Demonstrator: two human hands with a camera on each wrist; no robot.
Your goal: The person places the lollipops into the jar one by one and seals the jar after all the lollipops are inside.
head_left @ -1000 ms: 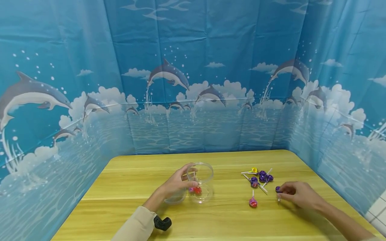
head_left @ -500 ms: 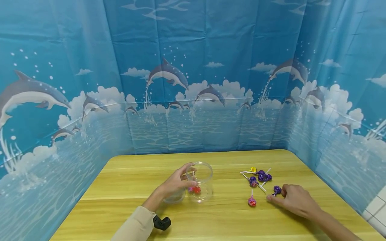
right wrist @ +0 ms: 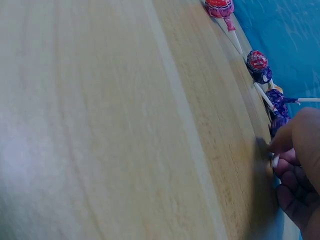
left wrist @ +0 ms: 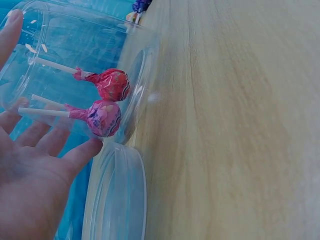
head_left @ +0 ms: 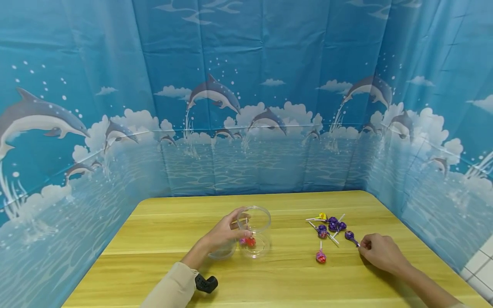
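Note:
My left hand (head_left: 227,231) grips a clear plastic jar (head_left: 266,235) that stands upright on the table, its mouth uncovered. Through its wall in the left wrist view show a red lollipop (left wrist: 112,85) and a pink lollipop (left wrist: 103,118), heads down and sticks up. A clear round lid (left wrist: 120,195) lies beside the jar, under the left hand. Over on the right, thumb and fingertips of my right hand (head_left: 383,254) pinch the white stick of a purple lollipop (head_left: 349,235); its head points away toward the other lollipops, low over the tabletop.
Several purple lollipops (head_left: 333,225) lie heaped with crossed sticks, a yellow lollipop (head_left: 322,216) at their far side. Closer in lies a pink-and-red lollipop (head_left: 321,257). A dolphin-print curtain (head_left: 246,167) hangs behind the wooden table (head_left: 161,239).
My right hand has turned and shifted from the purple lollipop's head to its stick end. That lollipop now points toward the pile. The left hand and jar have stayed put.

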